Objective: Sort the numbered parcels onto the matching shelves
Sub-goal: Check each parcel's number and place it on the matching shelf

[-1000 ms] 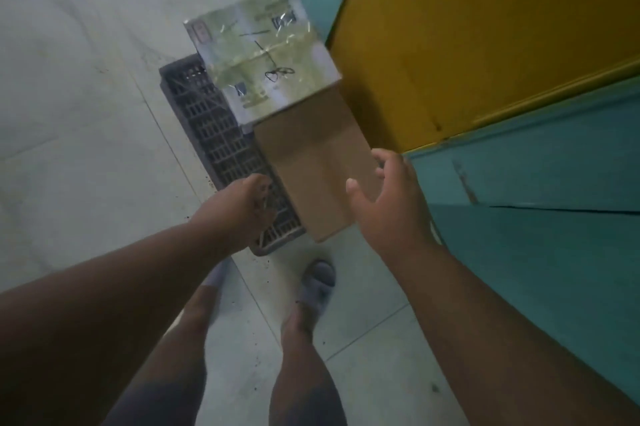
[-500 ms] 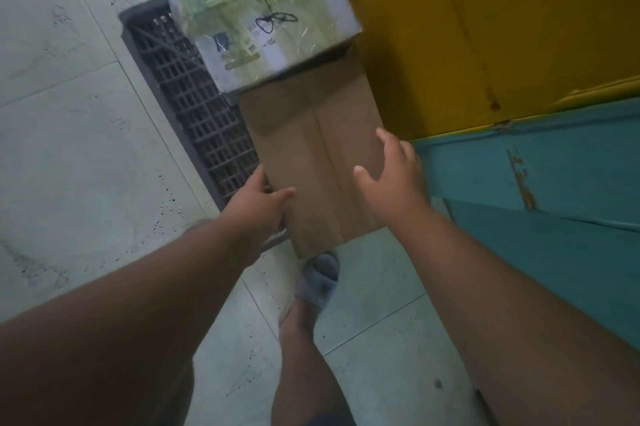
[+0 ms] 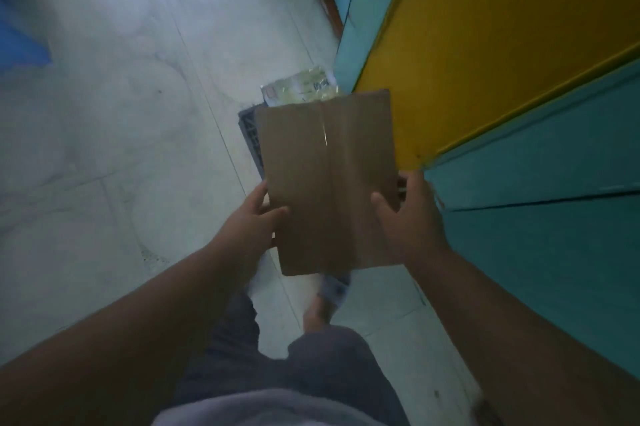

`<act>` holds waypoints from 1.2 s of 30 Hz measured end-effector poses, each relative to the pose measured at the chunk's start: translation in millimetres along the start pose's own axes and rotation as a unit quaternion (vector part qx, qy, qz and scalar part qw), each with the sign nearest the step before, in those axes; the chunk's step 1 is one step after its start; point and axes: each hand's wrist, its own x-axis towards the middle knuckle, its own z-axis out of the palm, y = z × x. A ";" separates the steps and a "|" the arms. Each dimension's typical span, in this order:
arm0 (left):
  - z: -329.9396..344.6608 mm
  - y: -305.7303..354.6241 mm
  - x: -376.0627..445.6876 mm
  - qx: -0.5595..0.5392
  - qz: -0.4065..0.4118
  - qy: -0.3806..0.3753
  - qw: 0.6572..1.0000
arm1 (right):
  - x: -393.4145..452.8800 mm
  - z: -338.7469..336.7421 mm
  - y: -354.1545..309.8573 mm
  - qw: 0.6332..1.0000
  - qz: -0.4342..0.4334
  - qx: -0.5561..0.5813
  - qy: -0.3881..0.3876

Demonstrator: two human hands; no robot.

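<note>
Parcel (image 3: 329,183) hides most of the crate (image 3: 250,134) below; a yellow panel (image 3: 485,44) stands just beside. Your left hand (image 3: 254,217) and right hand (image 3: 412,214) grip its sides.

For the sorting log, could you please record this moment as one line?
left hand: holds cardboard parcel | right hand: holds parcel | crate: on floor, taped parcel above it

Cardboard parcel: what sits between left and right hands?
Head view: only the cardboard parcel spans the gap. Left hand grips its left edge, right hand its right edge; nothing else lies between them.
</note>
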 end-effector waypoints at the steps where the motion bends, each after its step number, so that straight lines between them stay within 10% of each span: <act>1: -7.5 16.9 -17.1 -0.003 0.025 -0.002 1.000 | -7.5 -14.6 -22.6 1.000 -0.018 0.017 0.010; 14: -98.1 192.0 -102.8 0.043 0.292 -0.040 0.955 | -65.0 -86.1 -222.0 0.936 -0.147 0.311 0.073; 36: -65.6 183.3 -206.8 0.155 0.389 -0.131 0.899 | -196.1 -140.9 -222.5 0.916 -0.188 0.329 0.132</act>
